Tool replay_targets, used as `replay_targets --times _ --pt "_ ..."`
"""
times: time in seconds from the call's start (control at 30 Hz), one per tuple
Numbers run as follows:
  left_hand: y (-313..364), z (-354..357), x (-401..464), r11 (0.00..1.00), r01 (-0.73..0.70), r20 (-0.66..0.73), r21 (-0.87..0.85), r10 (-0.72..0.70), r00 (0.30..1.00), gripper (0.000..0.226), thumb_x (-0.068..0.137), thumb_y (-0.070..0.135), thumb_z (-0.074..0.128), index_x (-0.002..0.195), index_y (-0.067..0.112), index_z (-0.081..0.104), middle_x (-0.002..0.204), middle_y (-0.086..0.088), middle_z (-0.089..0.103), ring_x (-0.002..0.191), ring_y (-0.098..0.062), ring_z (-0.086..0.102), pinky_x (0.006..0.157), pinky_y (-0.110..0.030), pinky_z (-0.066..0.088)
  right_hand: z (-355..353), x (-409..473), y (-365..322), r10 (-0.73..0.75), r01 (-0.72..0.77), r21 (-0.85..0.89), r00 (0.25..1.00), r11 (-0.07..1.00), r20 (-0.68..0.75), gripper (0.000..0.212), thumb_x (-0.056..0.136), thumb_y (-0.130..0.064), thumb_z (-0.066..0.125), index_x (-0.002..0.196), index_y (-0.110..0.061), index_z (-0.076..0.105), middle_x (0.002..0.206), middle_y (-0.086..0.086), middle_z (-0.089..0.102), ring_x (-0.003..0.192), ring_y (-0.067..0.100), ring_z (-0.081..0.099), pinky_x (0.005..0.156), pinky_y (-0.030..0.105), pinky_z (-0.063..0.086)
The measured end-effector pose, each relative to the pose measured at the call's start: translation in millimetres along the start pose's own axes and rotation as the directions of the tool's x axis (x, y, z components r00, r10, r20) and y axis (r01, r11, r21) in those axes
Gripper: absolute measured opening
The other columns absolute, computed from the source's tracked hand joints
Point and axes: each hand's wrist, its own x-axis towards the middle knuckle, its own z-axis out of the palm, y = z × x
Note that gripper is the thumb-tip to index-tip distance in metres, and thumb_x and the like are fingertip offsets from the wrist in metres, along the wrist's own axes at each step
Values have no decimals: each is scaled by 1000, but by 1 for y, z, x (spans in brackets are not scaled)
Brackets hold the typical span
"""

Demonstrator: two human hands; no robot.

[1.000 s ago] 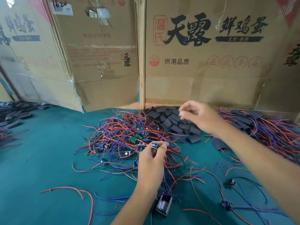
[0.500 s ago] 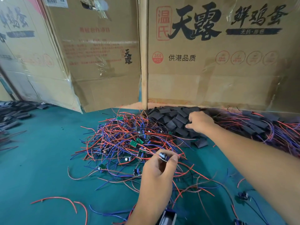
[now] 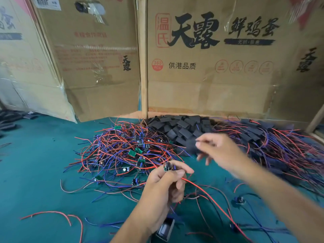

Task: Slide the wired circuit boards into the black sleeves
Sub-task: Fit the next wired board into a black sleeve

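Green worktop (image 3: 35,172): many loose boards (image 3: 122,151) unsleeved. Left hand (image 3: 164,186) pinches 1 board (image 3: 166,167); right hand (image 3: 217,151) pinches 1 sleeve (image 3: 191,146), not yet joined.

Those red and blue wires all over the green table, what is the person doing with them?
The person is putting little circuit boards into black sleeves. The left hand pinches one small wired circuit board, its red wire trailing down. The right hand holds a black sleeve, blurred, near the sleeve pile. The board is not in the sleeve yet.
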Motion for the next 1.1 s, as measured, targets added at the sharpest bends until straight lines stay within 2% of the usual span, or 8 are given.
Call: replay_targets --times 0.1,0.17,0.27,0.43,0.6,0.77,0.97,1.1 --pt "0 6 -4 999 46 97 -15 -44 994 14 76 20 65 84 9 71 56 0 39 47 -12 26 47 -20 22 20 -66 4 -33 3 161 982 987 188 15 93 1 57 93 -6 70 75 8 71 64 17 67 57 24 53" --pt "0 8 -7 997 73 157 19 -75 985 13 78 18 63 84 9 71 56 1 39 47 -12 25 47 -20 20 25 -89 11 -5 -50 299 984 953 180 13 92 4 57 93 0 69 79 15 69 68 19 66 62 27 54" --pt "-2 9 -11 992 101 252 76 -117 961 15 79 21 65 85 10 72 55 1 39 48 -13 23 46 -19 20 28 -102 14 43 -132 524 983 841 178 18 89 -17 60 82 -2 66 75 17 64 66 22 63 60 30 53" --pt "-6 9 -12 986 106 312 132 -143 939 14 81 21 65 86 11 73 54 1 40 49 -13 23 46 -19 22 23 -103 27 73 -243 602 954 761 292 9 86 -17 66 82 -9 65 81 14 63 70 21 63 67 30 54" --pt "6 0 -3 1000 -23 54 8 22 998 10 79 14 63 82 10 72 55 3 38 47 -11 25 47 -23 18 7 -95 43 125 -290 652 950 700 288 28 79 -4 68 106 4 66 103 22 68 88 26 69 77 27 56" --pt "21 -15 4 977 -152 -191 -147 123 974 15 81 19 54 78 17 69 60 5 36 48 -10 25 48 -25 18 4 -95 52 111 -319 615 929 721 352 44 76 1 76 116 12 61 109 24 65 99 28 65 92 31 54" --pt "24 -25 8 950 -175 -281 -260 99 955 12 85 21 54 86 16 64 61 6 36 47 -9 29 45 -23 21 11 -102 46 47 -306 588 909 749 414 30 76 -5 71 105 0 72 104 20 67 94 26 66 87 31 55" --pt "23 -23 8 946 -169 -259 -276 97 961 13 87 22 55 84 17 66 62 7 36 48 -9 29 46 -23 20 16 -106 39 -15 -347 582 851 735 525 51 71 -19 86 116 -2 67 109 18 66 97 29 66 86 34 53"
